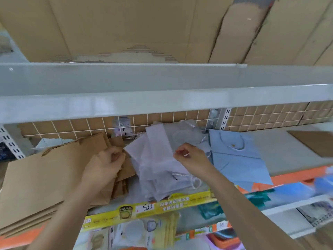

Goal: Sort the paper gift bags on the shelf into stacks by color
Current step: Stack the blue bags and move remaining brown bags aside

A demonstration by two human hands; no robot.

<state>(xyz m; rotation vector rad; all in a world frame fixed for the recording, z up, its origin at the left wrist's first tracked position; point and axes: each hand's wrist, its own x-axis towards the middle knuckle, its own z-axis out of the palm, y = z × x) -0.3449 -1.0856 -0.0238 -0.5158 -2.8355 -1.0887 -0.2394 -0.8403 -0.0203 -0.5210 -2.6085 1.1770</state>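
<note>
On the grey metal shelf point(281, 154), left hand point(106, 163) clutching small brown paper bags point(124, 170), right hand point(189, 156) pinching a white paper gift bag point(158, 141), pale blue paper bags point(234, 156) just beside.

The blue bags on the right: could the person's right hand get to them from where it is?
Probably yes. The right hand pinches a white bag just beside the blue bags, which lie flat and uncovered on the shelf. Nothing stands between them, though the hand would have to let go first.

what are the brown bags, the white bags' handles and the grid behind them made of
Brown bags: kraft paper by the look, matte, creased flat.
White bags handles: seemingly twisted cord, judging by the spiral ridges.
Grid: probably coated metal wire, thin white bars in squares; the coating type is unclear.
</note>
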